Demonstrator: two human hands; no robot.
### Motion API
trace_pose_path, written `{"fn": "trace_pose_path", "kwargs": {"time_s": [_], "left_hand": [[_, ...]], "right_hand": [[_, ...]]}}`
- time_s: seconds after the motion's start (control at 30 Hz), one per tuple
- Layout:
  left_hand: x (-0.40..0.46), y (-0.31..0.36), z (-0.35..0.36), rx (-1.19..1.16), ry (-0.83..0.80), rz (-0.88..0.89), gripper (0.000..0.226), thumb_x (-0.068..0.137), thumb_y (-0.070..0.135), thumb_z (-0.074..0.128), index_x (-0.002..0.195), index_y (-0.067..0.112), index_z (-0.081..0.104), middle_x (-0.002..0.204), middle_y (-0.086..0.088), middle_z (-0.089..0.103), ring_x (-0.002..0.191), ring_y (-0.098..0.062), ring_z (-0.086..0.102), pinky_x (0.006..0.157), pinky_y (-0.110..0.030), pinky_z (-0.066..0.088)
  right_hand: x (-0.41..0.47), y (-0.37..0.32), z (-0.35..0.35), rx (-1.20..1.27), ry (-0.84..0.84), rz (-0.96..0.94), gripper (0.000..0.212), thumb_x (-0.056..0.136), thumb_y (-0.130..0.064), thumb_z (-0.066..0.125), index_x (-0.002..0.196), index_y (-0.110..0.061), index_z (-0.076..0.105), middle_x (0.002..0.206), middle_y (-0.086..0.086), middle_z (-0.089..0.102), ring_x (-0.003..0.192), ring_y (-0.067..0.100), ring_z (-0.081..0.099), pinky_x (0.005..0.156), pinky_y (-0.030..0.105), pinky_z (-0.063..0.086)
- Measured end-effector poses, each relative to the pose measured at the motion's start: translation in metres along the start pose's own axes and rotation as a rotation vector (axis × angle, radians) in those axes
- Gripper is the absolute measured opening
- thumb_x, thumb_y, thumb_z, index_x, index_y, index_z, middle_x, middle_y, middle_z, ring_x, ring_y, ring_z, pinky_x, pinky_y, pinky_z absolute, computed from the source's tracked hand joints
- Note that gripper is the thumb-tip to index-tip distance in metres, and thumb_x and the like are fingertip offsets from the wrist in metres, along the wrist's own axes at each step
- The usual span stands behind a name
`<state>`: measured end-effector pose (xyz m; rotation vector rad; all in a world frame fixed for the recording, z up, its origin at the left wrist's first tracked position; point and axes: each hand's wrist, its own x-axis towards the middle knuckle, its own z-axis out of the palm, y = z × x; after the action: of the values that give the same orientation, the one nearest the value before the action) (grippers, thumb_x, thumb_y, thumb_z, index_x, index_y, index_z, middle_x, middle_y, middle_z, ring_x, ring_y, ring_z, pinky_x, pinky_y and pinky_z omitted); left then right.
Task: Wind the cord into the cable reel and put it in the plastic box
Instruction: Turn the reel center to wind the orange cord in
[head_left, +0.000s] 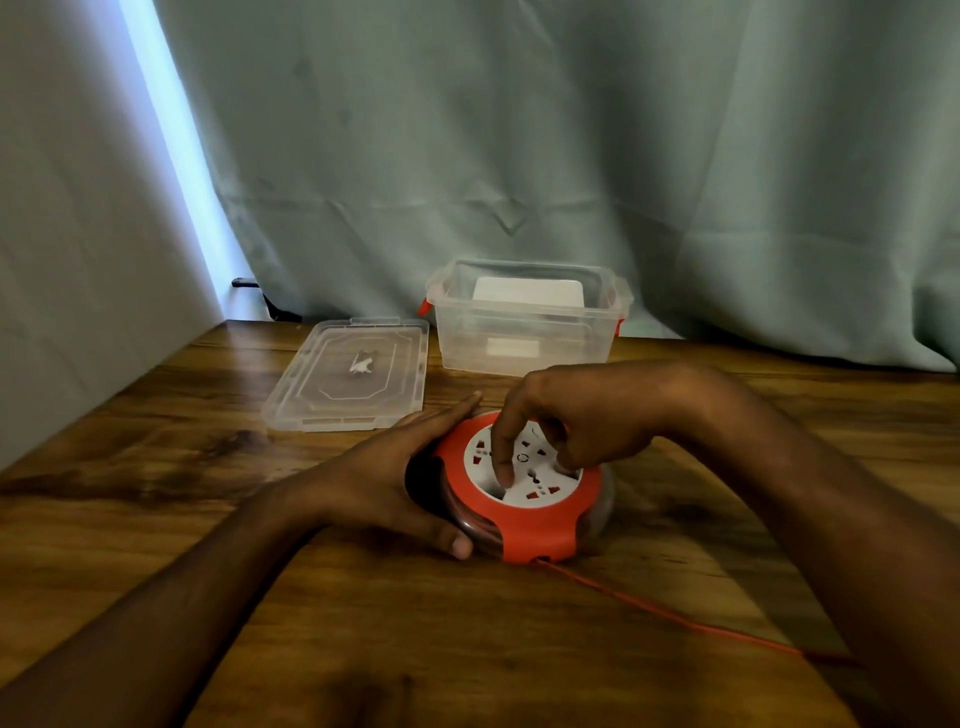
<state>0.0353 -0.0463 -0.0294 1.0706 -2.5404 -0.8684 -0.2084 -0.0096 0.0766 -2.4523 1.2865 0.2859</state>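
A round orange cable reel (540, 530) with a white socket face lies flat on the wooden table (156, 493). My left hand (395, 483) clasps its left side, thumb at the front rim. My right hand (576, 421) is over the top, with a finger pressed into a recess of the white face. An orange cord (675, 616) leaves the reel's front opening and trails to the right under my right forearm. The clear plastic box (524, 343) stands open just behind the reel, with red latches at its sides.
The box's clear lid (353, 374) lies flat to the left of the box. A grey-green curtain (571, 156) hangs close behind the table. A white wall borders the table's left edge.
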Motion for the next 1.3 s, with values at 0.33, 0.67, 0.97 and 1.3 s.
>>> {"fn": "trace_pose_path", "kwargs": {"time_s": [0.33,0.67,0.97,1.3], "left_hand": [[0.0,0.002,0.0,0.002,0.014,0.01,0.134,0.044,0.079,0.087,0.145,0.074,-0.001,0.15,0.041,0.018,0.146,0.003,0.027,0.118,-0.024,0.033],[0.0,0.0,0.0,0.003,0.012,0.013,0.138,0.045,0.079,0.086,0.152,0.064,0.0,0.164,0.027,0.016,0.149,0.0,0.024,0.121,-0.027,0.031],[0.0,0.002,-0.001,0.006,-0.01,0.017,0.131,0.043,0.082,0.084,0.139,0.08,-0.005,0.144,0.053,0.013,0.137,0.018,0.025,0.111,-0.01,0.03],[-0.001,0.002,0.0,-0.006,0.007,0.038,0.131,0.047,0.077,0.088,0.144,0.075,-0.001,0.156,0.038,0.021,0.143,0.013,0.027,0.119,-0.023,0.033]], "right_hand": [[0.001,-0.003,0.003,-0.039,0.009,0.0,0.061,0.088,-0.003,0.074,0.12,-0.054,0.067,0.147,-0.015,0.041,0.08,-0.004,0.047,0.054,0.009,0.046],[0.003,-0.002,0.003,-0.169,0.115,0.014,0.061,0.075,-0.055,0.082,0.131,-0.058,0.058,0.093,-0.027,0.049,0.086,0.0,0.052,0.062,0.019,0.04],[0.015,0.002,0.011,-0.212,0.249,0.062,0.067,0.067,-0.076,0.075,0.123,-0.041,0.07,0.127,-0.015,0.06,0.098,0.004,0.044,0.062,0.019,0.036],[0.0,-0.001,-0.003,-0.148,0.144,0.003,0.027,0.085,-0.018,0.079,0.098,-0.041,0.071,0.114,-0.023,0.05,0.085,-0.001,0.05,0.065,0.017,0.042]]}}
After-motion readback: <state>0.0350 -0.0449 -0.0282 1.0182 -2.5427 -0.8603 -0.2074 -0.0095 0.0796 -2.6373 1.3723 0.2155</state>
